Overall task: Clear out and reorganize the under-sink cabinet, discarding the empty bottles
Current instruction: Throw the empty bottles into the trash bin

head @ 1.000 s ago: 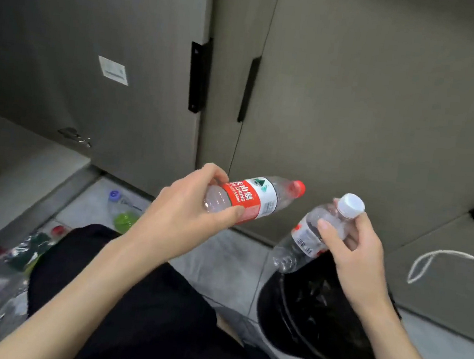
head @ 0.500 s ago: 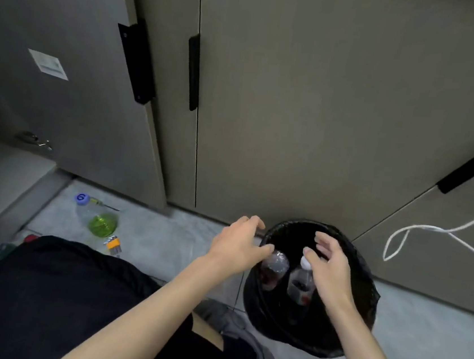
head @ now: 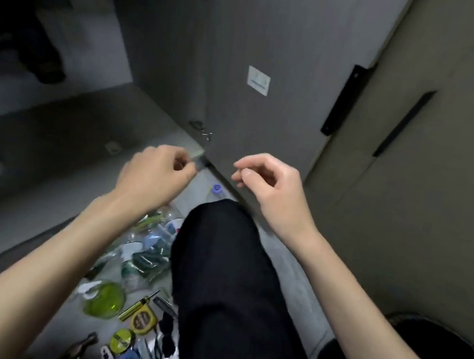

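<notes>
Now both clear plastic water bottles you held a second ago are gone from your hands; half a second ago they stood necks-up in the black bin, so that discard looks done. Your view has swung left, back to the heap of clear and green plastic bottles [head: 144, 254] on the grey tiled floor [head: 293, 271], just left of your black-trousered knee [head: 228, 267]. The heap is blurred; I cannot tell each bottle's axis. One flattened green-tinted bottle [head: 104, 300] lies on its side at the near end. Apart from it, a clear bottle with a blue cap [head: 216, 189] lies beyond your knee, mostly hidden, cap towards the open grey cabinet door [head: 245, 47], long axis seemingly running back under the knee.

Your left hand [head: 153, 175] hangs above the far end of the heap, fingers loosely curled, holding nothing. Your right hand [head: 270, 183] hangs near it, apart, fingers also loosely curled with thumb and forefinger close, empty. Neither touches anything.

My guess: next step is picking more empties, so plenty is left. Small clutter lies nearer you: a yellow-handled screwdriver [head: 138, 305], yellow round tape measure [head: 143, 320], and a wooden-handled hammer [head: 79, 350]. The black bin's rim [head: 409, 317] just shows at lower right. The dim under-sink cabinet floor [head: 65, 142] lies left.
</notes>
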Demonstrator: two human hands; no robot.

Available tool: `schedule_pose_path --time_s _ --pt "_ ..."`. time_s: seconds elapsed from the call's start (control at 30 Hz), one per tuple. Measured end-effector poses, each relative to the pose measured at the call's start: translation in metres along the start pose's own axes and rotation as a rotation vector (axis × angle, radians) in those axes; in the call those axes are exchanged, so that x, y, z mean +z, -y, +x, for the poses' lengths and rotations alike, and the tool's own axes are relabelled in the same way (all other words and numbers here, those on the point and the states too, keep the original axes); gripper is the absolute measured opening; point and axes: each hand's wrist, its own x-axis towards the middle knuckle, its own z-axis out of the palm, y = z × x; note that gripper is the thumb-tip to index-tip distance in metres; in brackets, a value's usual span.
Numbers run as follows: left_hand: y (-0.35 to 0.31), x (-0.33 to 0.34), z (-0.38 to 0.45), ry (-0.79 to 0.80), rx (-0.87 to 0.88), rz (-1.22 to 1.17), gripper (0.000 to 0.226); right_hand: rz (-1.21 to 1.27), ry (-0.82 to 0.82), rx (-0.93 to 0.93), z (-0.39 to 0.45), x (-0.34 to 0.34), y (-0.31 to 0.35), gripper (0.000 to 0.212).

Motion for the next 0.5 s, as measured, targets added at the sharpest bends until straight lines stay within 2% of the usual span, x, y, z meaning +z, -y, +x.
schedule_pose_path --time_s 0.17,0.37,0.43,0.5 --pt "0.115 -0.013 -0.005 0.074 -0.357 0.020 0.016 -0.086 0.341 0.007 0.052 0.125 -0.005 0.017" --pt "0.228 0.044 -0.060 0.146 -0.693 -0.079 0.018 -0.394 0.662 0.203 0.048 0.233 -0.113 0.013" --pt "0.254 0.069 -0.083 0.211 -0.786 -0.121 0.020 -0.549 0.719 0.238 0.029 0.241 -0.157 0.015" --pt "0.276 0.092 -0.103 0.274 -0.843 -0.113 0.021 -0.689 0.654 0.251 0.012 0.237 -0.195 0.020"
